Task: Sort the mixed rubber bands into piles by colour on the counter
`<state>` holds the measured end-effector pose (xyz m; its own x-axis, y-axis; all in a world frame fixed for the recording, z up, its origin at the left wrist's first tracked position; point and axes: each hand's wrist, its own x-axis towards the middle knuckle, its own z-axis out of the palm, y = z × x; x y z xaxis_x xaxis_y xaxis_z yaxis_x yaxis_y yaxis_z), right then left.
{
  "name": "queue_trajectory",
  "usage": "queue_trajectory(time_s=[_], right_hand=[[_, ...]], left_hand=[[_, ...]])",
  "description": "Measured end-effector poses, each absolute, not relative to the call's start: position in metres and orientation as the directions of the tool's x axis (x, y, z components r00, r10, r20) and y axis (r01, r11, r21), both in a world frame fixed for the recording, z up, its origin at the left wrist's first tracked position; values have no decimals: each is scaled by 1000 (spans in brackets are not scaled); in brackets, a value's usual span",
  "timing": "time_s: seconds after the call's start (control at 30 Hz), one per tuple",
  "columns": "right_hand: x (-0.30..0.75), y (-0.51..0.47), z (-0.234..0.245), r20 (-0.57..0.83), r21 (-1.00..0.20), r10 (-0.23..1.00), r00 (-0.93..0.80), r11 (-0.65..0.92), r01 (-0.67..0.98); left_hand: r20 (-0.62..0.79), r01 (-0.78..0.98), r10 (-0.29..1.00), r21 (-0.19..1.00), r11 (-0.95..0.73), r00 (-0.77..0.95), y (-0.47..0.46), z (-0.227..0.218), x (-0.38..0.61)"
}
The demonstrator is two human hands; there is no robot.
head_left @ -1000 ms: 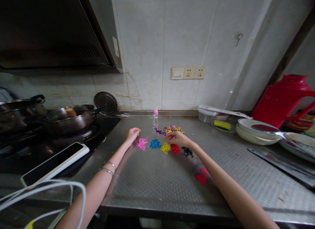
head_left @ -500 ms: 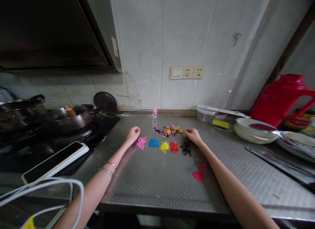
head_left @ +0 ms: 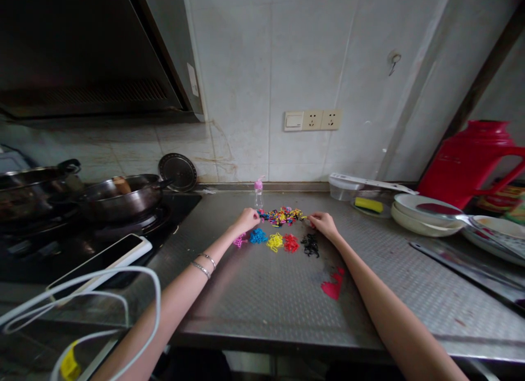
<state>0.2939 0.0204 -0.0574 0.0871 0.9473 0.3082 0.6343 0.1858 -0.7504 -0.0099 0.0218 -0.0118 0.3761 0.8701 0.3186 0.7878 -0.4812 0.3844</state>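
Observation:
A mixed heap of small coloured rubber bands [head_left: 283, 216] lies on the metal counter. My left hand [head_left: 247, 220] has its fingers pinched at the heap's left edge; what they grip is too small to make out. At the right edge, my right hand [head_left: 323, 223] is closed too, with a yellow bit by its fingertips. Nearer me runs a row of single-colour piles: pink bands [head_left: 239, 240], partly covered by my left hand, blue bands [head_left: 258, 236], yellow bands [head_left: 274, 241], red bands [head_left: 291, 242] and black bands [head_left: 310, 245].
A small clear bottle with a pink top [head_left: 258, 192] stands behind the heap. Red scraps [head_left: 333, 285] lie nearer me. On the left are pans [head_left: 123, 198] and a white device with cables [head_left: 102, 261]; on the right, bowls [head_left: 422, 222], a knife [head_left: 459, 269] and a red thermos [head_left: 467, 162].
My left hand has moved right, from beside the pink pile to the left edge of the mixed heap. My right hand has stayed almost in place.

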Motion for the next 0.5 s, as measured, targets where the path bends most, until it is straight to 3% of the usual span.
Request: queue_trajectory(time_s=[0.2, 0.5], right_hand=[[290, 14, -52, 321, -744, 943, 86, 195, 640], [287, 9, -48, 332, -732, 940, 82, 203, 650]], left_hand=[[283, 823, 900, 378, -423, 333, 29, -19, 4], [293, 888, 910, 271, -372, 292, 27, -22, 10]])
